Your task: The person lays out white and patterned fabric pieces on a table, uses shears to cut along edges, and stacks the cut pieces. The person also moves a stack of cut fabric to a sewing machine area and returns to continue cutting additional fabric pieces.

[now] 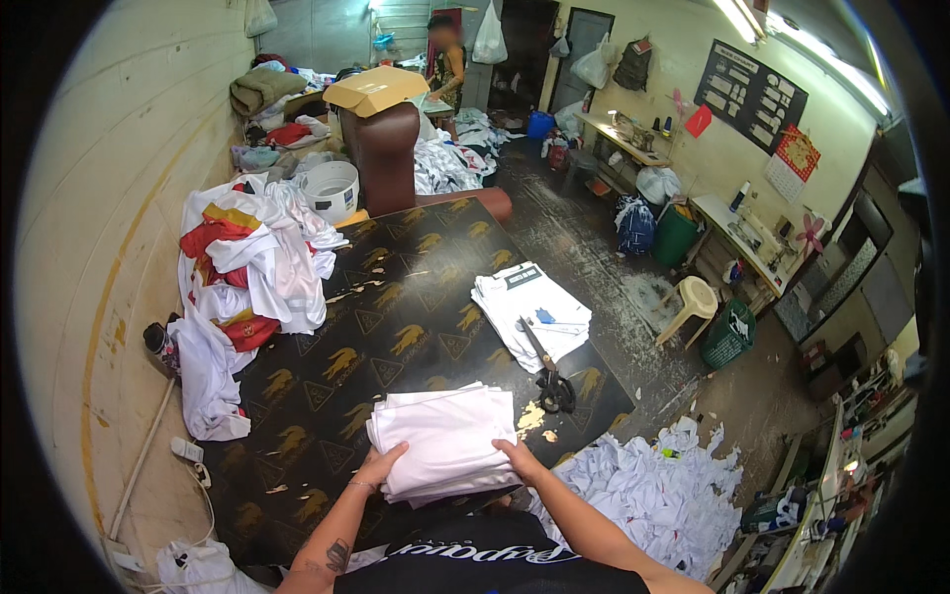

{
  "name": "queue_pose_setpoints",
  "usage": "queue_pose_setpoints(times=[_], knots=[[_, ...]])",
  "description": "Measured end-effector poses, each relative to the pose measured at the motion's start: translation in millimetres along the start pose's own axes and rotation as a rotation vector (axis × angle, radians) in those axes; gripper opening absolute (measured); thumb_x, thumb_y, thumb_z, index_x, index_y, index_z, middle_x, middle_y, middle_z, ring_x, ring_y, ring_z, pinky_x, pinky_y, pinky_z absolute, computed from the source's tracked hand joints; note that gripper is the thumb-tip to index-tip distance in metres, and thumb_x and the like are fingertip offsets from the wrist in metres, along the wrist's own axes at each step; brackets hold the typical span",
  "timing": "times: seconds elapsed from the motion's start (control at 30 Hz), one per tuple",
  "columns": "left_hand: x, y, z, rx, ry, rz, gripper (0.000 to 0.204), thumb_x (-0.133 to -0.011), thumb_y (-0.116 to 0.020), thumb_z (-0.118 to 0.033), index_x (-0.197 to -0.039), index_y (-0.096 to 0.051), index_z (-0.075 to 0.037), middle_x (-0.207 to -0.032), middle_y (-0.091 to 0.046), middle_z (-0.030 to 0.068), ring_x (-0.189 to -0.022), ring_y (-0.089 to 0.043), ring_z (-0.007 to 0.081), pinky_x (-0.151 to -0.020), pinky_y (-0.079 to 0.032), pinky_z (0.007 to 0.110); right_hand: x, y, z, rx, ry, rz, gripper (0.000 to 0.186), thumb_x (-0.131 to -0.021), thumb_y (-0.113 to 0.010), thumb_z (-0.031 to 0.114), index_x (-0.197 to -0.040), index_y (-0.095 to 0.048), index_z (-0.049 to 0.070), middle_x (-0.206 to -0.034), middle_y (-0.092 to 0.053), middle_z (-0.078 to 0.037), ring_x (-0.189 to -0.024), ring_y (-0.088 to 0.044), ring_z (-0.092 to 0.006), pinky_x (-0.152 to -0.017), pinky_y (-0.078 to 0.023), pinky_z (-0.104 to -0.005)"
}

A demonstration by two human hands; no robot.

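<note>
A thick stack of white cloth pieces (pixel 445 436) lies at the near edge of the dark patterned table (pixel 366 337). My left hand (pixel 379 463) grips its near left corner and my right hand (pixel 517 458) grips its near right edge. A second, flatter stack of white cloth (pixel 529 312) lies farther along the table on the right. Large black scissors (pixel 549 376) rest between the two stacks, partly on the second one.
A heap of white and red garments (pixel 252 267) spills over the table's left side. White cloth scraps (pixel 653 485) cover the floor at the right. Beyond the table stand a white bucket (pixel 332 188), a brown chair with a cardboard box (pixel 376 91), and another person (pixel 445 59).
</note>
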State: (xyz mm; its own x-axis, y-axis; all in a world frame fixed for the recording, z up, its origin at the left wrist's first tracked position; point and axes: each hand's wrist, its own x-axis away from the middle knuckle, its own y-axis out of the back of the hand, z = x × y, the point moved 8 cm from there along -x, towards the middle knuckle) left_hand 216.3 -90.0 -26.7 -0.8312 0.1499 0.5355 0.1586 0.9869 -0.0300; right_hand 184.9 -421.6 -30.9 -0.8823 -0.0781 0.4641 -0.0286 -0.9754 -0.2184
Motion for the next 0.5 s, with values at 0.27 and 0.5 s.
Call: queue_pose_setpoints(times=[0.27, 0.5], knots=[[7.8, -0.1, -6.1, -0.017, -0.042, -0.036, 0.096, -0.089, -0.081, -0.048, -0.153, -0.038, 0.009, -0.148, -0.056, 0.0206, -0.134, -0.057, 0.0278, -0.112, -0.045, 0.037, 3.5, -0.9, 5.2, 0.000, 0.023, -0.018, 0.069, -0.094, -0.070, 0.034, -0.147, -0.049, -0.002, -0.134, -0.062, -0.012, -0.120, -0.058, -0.0226, -0.105, -0.045, -0.0355], [6.4, 0.6, -6.9, -0.013, -0.125, -0.050, 0.089, -0.088, -0.081, -0.048, -0.147, -0.047, 0.009, -0.146, -0.058, 0.0203, -0.135, -0.057, 0.0282, -0.114, -0.043, 0.038, 2.5, -1.9, 4.3, 0.044, -0.009, 0.000, 0.075, -0.094, -0.069, 0.037, -0.153, -0.041, 0.000, -0.140, -0.059, -0.013, -0.124, -0.059, -0.0241, -0.106, -0.047, -0.0377]])
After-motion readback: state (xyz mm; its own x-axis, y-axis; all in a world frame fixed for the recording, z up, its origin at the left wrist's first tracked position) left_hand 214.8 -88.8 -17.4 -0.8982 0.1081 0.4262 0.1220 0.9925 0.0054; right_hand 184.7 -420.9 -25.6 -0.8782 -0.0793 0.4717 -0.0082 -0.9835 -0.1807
